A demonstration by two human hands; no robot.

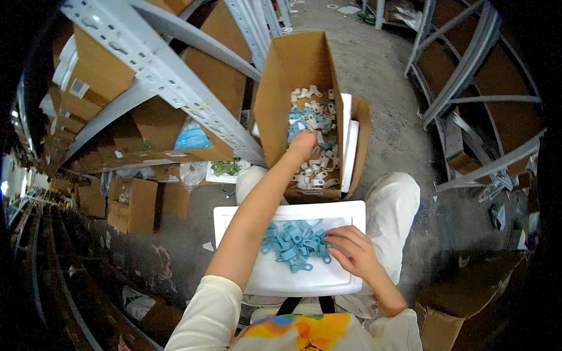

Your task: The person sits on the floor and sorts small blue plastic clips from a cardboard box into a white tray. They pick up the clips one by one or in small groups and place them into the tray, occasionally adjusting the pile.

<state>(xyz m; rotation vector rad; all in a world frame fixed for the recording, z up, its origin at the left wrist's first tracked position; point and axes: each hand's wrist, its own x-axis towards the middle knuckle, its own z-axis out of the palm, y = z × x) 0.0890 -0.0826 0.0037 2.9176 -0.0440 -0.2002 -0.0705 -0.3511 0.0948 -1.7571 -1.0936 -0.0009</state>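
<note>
Across my lap lies a white foam tray (325, 281) with a heap of blue plastic loop clamps (294, 241) on it. My right hand (353, 252) is at the heap's right edge, fingers apart and touching the outer clamps. My left hand (303, 144) reaches forward into a tall cardboard box (281, 70). Inside that box are mixed white clamps (318, 169) and blue clamps (300, 120). The left fingertips are down among the pieces and hidden from view, so I cannot tell whether they grip one.
A perforated metal shelf post (175, 83) rises close to the box's left. White foam pieces (349, 149) and another carton (363, 131) stand against its right side. Left of my knee is a tray of green parts (226, 170). Metal racks (465, 66) line the right side.
</note>
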